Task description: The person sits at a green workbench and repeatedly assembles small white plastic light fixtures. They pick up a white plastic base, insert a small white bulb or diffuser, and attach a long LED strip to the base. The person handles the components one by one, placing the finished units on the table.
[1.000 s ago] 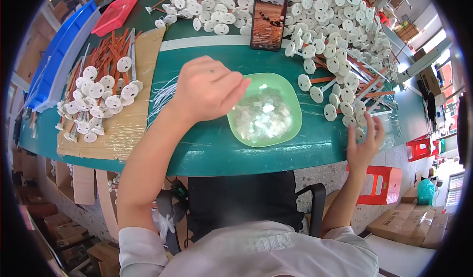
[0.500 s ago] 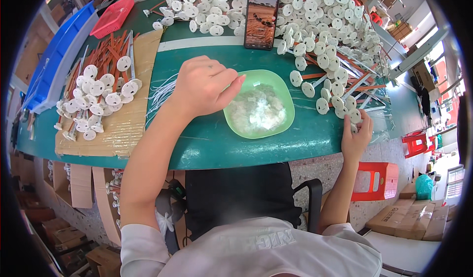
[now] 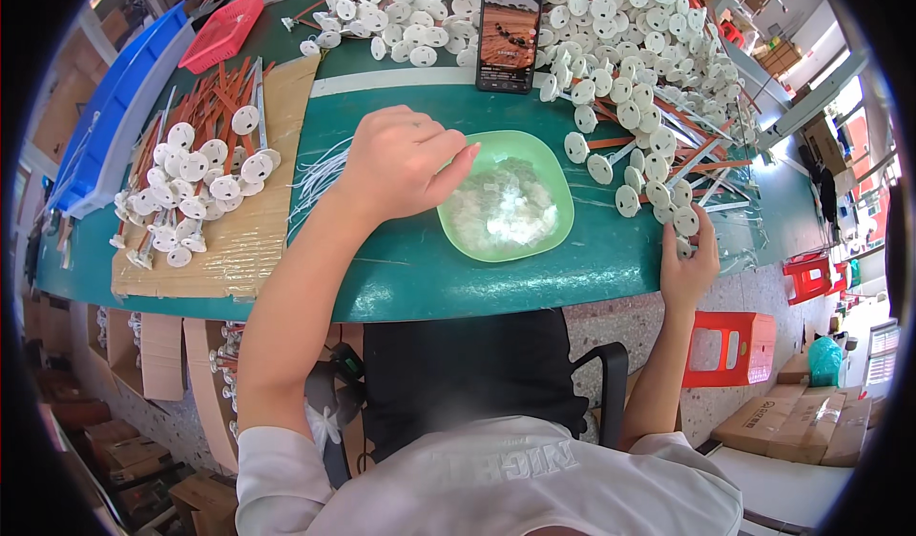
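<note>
While the left hand hangs beside the bowl with its fingers curled in, whether that grip pinches anything is hidden. The green bowl sits near the middle of the tabletop's near edge, holding shiny clear flakes. Near the right end of that edge, the right hand has thumb and fingers on either side of white discs at the pile's near end; how firmly this grip has closed is unclear. The pile spreads along the far and right edges behind an upright phone. More stemmed discs lie on cardboard toward the left edge.
</note>
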Demonstrator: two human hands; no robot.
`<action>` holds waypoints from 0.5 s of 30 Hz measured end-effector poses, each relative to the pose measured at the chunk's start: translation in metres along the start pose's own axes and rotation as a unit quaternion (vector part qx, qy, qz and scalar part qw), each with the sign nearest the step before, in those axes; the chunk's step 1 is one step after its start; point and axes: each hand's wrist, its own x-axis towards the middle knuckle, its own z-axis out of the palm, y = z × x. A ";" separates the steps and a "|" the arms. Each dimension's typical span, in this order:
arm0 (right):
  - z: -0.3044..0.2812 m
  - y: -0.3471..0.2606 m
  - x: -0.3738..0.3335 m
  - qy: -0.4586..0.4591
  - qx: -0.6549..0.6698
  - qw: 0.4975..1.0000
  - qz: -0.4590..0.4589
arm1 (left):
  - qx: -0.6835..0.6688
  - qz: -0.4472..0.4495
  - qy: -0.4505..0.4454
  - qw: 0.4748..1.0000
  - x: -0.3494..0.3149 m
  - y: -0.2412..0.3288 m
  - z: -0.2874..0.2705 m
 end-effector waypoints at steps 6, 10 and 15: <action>-0.002 -0.005 0.002 0.001 -0.024 1.000 0.008 | -0.213 0.051 0.082 0.972 0.064 0.128 0.027; 0.004 -0.004 0.008 0.009 -0.001 1.000 -0.016 | -0.290 0.191 -0.134 0.928 0.079 0.295 0.110; 0.002 0.003 0.004 0.003 0.026 1.000 -0.012 | -0.345 0.172 -0.439 0.812 0.055 0.387 0.145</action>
